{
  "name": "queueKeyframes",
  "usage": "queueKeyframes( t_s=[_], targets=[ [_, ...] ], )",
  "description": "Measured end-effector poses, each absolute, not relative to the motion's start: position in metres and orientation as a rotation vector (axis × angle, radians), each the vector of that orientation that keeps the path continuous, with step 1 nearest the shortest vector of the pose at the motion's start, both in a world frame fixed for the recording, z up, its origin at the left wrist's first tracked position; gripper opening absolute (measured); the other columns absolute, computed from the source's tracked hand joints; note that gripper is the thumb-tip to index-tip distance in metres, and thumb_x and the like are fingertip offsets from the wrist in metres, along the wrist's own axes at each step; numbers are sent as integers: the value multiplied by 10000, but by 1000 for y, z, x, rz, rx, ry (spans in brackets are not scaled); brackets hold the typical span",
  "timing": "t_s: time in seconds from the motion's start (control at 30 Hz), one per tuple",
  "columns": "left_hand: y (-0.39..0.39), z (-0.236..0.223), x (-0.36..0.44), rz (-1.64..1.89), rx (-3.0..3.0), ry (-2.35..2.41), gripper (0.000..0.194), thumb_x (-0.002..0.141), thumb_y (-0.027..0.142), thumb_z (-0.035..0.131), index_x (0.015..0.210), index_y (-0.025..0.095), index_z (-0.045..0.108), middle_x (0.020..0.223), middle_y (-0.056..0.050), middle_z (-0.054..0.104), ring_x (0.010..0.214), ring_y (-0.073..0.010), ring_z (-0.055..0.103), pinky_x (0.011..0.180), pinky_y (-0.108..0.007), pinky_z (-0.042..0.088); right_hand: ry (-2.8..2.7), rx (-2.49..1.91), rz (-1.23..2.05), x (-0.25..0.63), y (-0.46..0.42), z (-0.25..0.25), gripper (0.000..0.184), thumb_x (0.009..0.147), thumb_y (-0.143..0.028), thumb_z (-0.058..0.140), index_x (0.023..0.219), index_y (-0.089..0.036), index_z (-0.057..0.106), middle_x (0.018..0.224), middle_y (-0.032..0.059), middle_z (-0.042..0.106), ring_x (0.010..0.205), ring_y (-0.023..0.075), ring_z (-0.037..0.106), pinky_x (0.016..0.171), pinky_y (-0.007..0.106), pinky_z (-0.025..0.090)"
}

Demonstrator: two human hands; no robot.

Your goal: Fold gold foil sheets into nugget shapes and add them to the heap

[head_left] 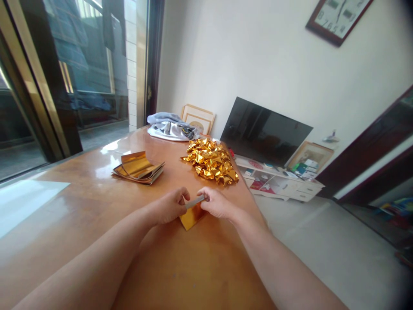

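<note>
A sheet of gold foil paper (191,216) lies partly folded on the wooden table (80,211), its pale back edge turned up between my hands. My left hand (170,206) pinches the left end of that fold, fingers closed. My right hand (217,202) pinches the right end, fingers closed as well. Both forearms rest low over the table. Beyond my hands sits a heap of several folded gold paper pieces (211,160). A stack of flat gold foil sheets (138,168) lies to the left of the heap.
A grey cloth bundle (169,126) lies at the table's far end, with a framed picture (199,118) behind it. A dark TV (264,131) stands on a low white cabinet (284,181) at the right. Glass sliding doors (64,73) are at the left.
</note>
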State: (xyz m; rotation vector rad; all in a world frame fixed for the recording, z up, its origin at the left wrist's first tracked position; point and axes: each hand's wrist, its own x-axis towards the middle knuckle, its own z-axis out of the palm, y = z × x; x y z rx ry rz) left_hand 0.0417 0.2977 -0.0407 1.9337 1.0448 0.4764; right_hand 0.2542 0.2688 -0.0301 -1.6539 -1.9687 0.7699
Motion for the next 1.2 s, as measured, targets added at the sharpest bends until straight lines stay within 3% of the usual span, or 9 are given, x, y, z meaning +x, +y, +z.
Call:
queueKeyframes(
  t_s=[0.1, 0.17, 0.23, 0.33, 0.53, 0.73, 0.83, 1.03, 1.2],
  targets=[
    [297, -40, 43, 479, 1883, 1076, 332, 738, 262, 626, 1038, 202, 498, 641, 69, 578, 515, -115, 493, 469, -209, 275, -1947, -1556, 295, 248, 259, -30, 443, 731, -97, 615, 1162, -198, 601, 1133, 65, 638, 1022, 205, 587, 887, 330, 470],
    [297, -42, 44, 496, 1894, 1092, 366, 746, 304, 647, 1060, 200, 489, 628, 76, 569, 511, -117, 495, 467, -211, 275, -2006, -1479, 121, 242, 251, -28, 300, 754, -84, 594, 1028, -202, 626, 1027, 50, 648, 985, 203, 588, 886, 331, 464],
    [299, -46, 45, 514, 1937, 1103, 370, 757, 319, 646, 1072, 199, 493, 630, 73, 569, 530, -124, 508, 474, -213, 288, -2117, -1421, 125, 236, 243, -27, 187, 776, -66, 560, 869, -215, 625, 883, 17, 639, 866, 180, 593, 794, 293, 464],
    [301, -54, 44, 534, 2011, 1090, 347, 773, 299, 619, 1084, 201, 502, 648, 63, 581, 576, -135, 534, 493, -219, 311, -2220, -1393, 170, 228, 235, -31, 164, 806, -67, 555, 807, -213, 629, 853, 12, 645, 837, 169, 603, 753, 269, 458],
    [305, -63, 43, 566, 2109, 1109, 356, 781, 326, 614, 1105, 212, 519, 653, 56, 590, 576, -138, 524, 494, -231, 300, -2326, -1375, 179, 223, 230, -43, 150, 844, -107, 593, 890, -219, 681, 965, 29, 677, 925, 181, 615, 813, 279, 463],
    [302, -62, 43, 594, 2081, 1156, 413, 755, 415, 654, 1104, 219, 554, 928, -20, 665, 703, -161, 614, 546, -234, 384, -2369, -1395, 159, 224, 226, -40, 132, 848, -142, 620, 928, -228, 681, 985, 38, 660, 942, 196, 595, 839, 306, 458],
    [301, -60, 42, 591, 2064, 1170, 426, 744, 443, 664, 1096, 225, 563, 938, -23, 653, 732, -176, 620, 567, -244, 416, -2386, -1394, 175, 223, 221, -34, 118, 847, -186, 644, 953, -234, 666, 966, 32, 642, 921, 196, 578, 830, 312, 452],
    [299, -43, 38, 555, 1845, 1213, 474, 674, 330, 690, 1110, 221, 538, 966, -23, 632, 748, -181, 614, 586, -253, 458, -2404, -1365, 157, 222, 208, -26, 387, 752, -387, 779, 1067, -240, 610, 1040, 48, 613, 983, 245, 542, 902, 389, 433],
    [297, -30, 34, 579, 1667, 1159, 463, 638, 187, 630, 1091, 212, 536, 957, -7, 595, 733, -146, 589, 595, -236, 454, -2407, -1373, -45, 219, 206, -30, 397, 801, -299, 715, 1164, -219, 576, 1158, 113, 609, 1080, 299, 520, 958, 452, 402]
  ],
)
